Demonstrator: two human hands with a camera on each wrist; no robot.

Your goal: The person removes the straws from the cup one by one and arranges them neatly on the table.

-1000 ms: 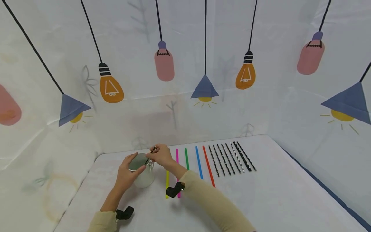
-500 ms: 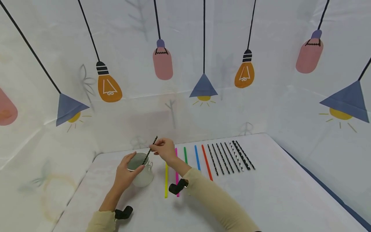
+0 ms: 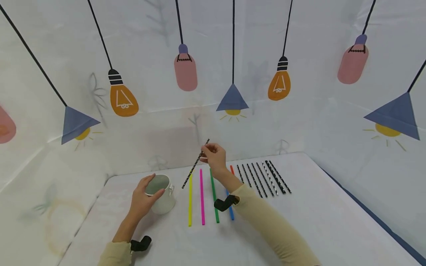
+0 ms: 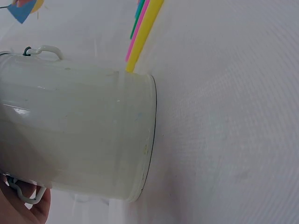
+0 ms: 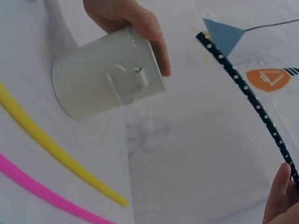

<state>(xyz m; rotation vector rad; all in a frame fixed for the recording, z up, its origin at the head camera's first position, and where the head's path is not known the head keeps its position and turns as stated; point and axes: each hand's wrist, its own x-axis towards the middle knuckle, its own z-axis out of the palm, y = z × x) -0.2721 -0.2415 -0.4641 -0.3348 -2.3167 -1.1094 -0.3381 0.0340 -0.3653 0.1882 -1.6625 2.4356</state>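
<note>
My right hand (image 3: pixel 214 158) pinches a black straw with white dots (image 3: pixel 195 163) near its upper end. The straw hangs tilted in the air, apart from the pale enamel bucket (image 3: pixel 165 203) to its left. In the right wrist view the dotted straw (image 5: pixel 252 99) runs up from the fingertips (image 5: pixel 279 186). My left hand (image 3: pixel 142 197) grips the bucket around its rim, thumb on the near right side and fingers on the far left. The bucket (image 4: pixel 77 128) stands upright on the table, a small loop handle on its side. What lies at its bottom is hidden.
A yellow straw (image 3: pixel 190 203), a pink straw (image 3: pixel 202 199), a green straw (image 3: pixel 213 188) and a partly covered blue straw (image 3: pixel 232 212) lie right of the bucket. A red straw (image 3: pixel 232 169) is mostly hidden by my right arm. Several black-and-white straws (image 3: pixel 267 177) lie farther right.
My right hand has drawn the dotted straw up out of the bucket and carried it to the right, above the coloured straws. My left hand has stayed on the bucket.
</note>
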